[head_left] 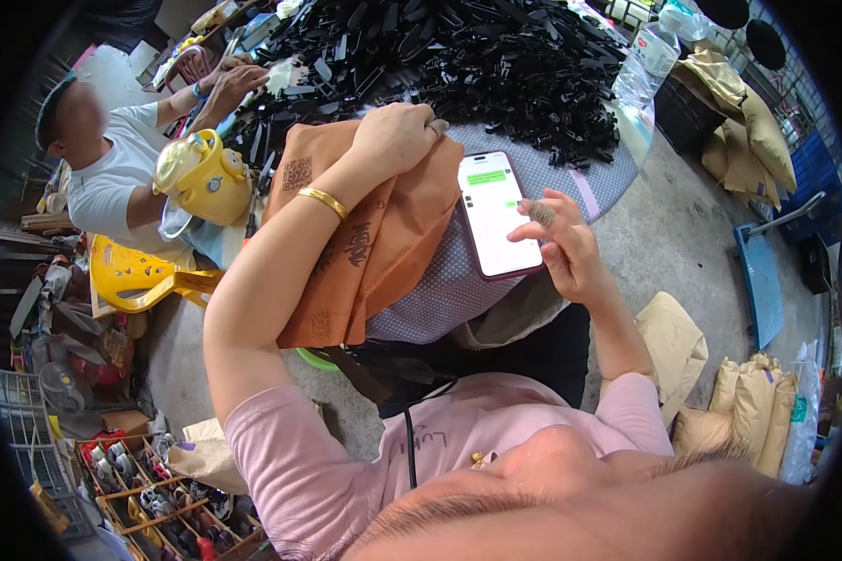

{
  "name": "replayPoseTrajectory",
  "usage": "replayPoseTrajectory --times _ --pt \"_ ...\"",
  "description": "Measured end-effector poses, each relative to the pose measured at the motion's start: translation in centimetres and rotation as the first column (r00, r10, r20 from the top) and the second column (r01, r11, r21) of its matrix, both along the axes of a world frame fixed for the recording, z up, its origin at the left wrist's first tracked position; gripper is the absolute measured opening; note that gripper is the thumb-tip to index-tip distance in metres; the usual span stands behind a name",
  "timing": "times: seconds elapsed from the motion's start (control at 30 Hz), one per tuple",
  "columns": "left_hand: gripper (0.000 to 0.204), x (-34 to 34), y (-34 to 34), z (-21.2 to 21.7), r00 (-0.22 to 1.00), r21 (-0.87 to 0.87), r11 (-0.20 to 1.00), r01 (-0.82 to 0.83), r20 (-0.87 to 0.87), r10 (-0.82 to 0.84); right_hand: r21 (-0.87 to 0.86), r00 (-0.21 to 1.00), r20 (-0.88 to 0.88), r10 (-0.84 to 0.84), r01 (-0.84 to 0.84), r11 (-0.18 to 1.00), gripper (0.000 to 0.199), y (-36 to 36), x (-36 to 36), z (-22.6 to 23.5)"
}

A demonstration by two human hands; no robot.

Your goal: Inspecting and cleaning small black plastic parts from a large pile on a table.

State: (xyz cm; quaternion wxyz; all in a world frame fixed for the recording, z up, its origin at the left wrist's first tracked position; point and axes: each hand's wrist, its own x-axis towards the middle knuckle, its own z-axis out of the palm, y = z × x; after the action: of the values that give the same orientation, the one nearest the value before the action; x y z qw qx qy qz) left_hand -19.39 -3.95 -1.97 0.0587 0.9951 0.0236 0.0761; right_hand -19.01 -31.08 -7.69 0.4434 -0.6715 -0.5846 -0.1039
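Note:
A tan-orange bag with dark print lies at the table's near edge. On its upper end rests my left hand, back upward; a ring and a gold bangle show. Its fingers bend down and their tips are hidden. Right of the bag, a phone lies face up with a lit chat screen. My right hand hovers over the phone's right side, fingers apart and holding nothing. One finger has a woven tan wrap and points at the screen. Beyond both hands spreads a large heap of small black parts.
A person in a white shirt sits at the far left, hands at the heap. Near them stand a yellow jug and a yellow chair. A clear plastic bottle is at the far right. Brown sacks stand on the floor to the right.

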Motion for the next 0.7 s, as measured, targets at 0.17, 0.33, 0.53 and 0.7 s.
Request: replayPoseTrajectory --times 0.17,0.33,0.53,0.7 --pt "0.031 0.1 -0.2 0.2 1.0 -0.006 1.0 -0.005 -0.02 0.005 0.002 1.0 0.019 -0.001 0.001 1.0 0.037 -0.2 -0.1 -0.2" --pt "0.031 0.1 -0.1 0.1 1.0 -0.009 1.0 -0.005 -0.014 0.005 -0.03 0.998 0.049 0.039 -0.037 0.999 0.04 0.2 -0.8 0.3" --pt "0.031 0.0 0.0 0.0 1.0 -0.003 1.0 -0.004 -0.02 0.004 -0.11 0.991 0.132 0.029 -0.015 0.994 0.044 0.6 -1.3 0.4" --pt "0.031 0.1 -0.2 0.1 1.0 0.002 1.0 -0.002 -0.027 0.002 0.053 0.999 0.049 0.0 -0.002 0.999 0.043 -0.2 -0.5 0.2"
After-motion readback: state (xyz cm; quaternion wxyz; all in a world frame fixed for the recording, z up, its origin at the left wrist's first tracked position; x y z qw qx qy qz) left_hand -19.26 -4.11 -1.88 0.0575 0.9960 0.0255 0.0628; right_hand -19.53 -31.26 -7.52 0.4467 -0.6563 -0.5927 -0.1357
